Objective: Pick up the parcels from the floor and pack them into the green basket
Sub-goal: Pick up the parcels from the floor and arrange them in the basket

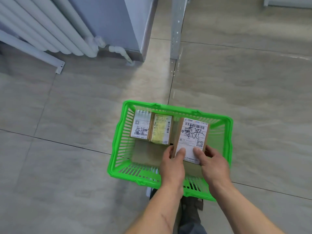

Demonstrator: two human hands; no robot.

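Both hands — left (172, 163), right (213, 163) — grip the near end of a labelled parcel (191, 137), thumbs on top, lowering it into the right side of the basket (118, 168) beside two packed boxes (151, 128) — likely to fill the open gap.

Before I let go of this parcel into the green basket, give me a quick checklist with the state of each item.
1. Both hands hold the parcel: left hand and right hand grip the large labelled parcel at its near end: ok.
2. Parcel is over the green basket, inside its rim: ok.
3. Parcel clears the two small parcels at the far left: ok.
4. Parcel rests flat on the bottom: cannot tell.
5. A flat brown box lies beside it: ok.
6. More parcels left on the floor: none in view.
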